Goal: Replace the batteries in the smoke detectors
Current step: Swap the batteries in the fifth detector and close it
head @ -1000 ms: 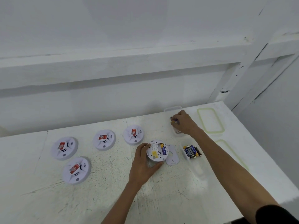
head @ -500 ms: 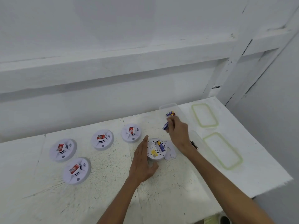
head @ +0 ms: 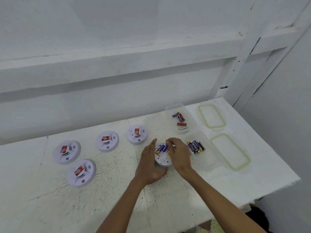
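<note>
A white smoke detector [head: 162, 159] lies upside down near the middle of the table, its battery bay showing blue batteries [head: 161, 147]. My left hand [head: 149, 165] holds its left rim, fingers straight along the side and thumb curled round the near edge. My right hand [head: 179, 154] reaches over it from the right, fingertips pinching a blue battery at the bay. The detector's loose cover is hidden under that hand.
Several closed detectors with red stickers sit to the left, the nearest [head: 137, 134]. A clear tub [head: 174, 106] holds red and blue batteries; a second tub [head: 207, 158] holds blue ones [head: 196, 146]. Two green-rimmed lids [head: 211, 117] [head: 230, 151] lie near the table's right edge.
My right hand has come back from the far tub with a blue battery and now sits over the detector's battery bay. My left hand stayed on the detector.
</note>
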Demonstrator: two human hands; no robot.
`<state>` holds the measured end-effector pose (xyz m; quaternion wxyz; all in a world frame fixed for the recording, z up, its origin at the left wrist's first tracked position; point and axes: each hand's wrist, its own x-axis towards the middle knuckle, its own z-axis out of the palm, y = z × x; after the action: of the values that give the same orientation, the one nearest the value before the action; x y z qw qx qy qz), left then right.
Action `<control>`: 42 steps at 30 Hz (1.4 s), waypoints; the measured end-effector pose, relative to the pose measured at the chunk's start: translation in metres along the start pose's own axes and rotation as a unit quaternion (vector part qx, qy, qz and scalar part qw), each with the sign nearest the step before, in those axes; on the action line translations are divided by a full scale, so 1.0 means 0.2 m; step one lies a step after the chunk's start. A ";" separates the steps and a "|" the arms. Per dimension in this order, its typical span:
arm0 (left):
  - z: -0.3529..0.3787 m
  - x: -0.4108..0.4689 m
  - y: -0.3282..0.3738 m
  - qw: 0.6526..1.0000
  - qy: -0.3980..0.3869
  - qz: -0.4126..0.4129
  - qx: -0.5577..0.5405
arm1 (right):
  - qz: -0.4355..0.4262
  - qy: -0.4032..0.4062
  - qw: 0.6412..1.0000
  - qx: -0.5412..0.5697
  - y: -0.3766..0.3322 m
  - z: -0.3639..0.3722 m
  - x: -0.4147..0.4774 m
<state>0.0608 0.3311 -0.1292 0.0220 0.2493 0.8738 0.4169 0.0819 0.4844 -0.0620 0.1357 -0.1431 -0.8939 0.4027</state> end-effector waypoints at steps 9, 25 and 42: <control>0.03 -0.01 -0.04 1.000 0.018 0.021 -0.011 | -0.034 -0.030 0.998 -0.051 0.04 0.04 -0.02; 0.02 0.00 -0.05 0.999 0.022 0.029 -0.017 | -0.078 -0.064 0.993 -0.056 0.10 0.07 -0.11; -0.13 -0.14 -0.08 0.990 0.023 -0.065 -0.125 | 0.047 -0.080 0.973 -0.213 0.06 0.07 -0.11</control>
<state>0.0722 0.2906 -0.1286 0.0596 0.1775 0.8294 0.5263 0.0994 0.4745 -0.0827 0.0105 -0.1781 -0.9593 0.2190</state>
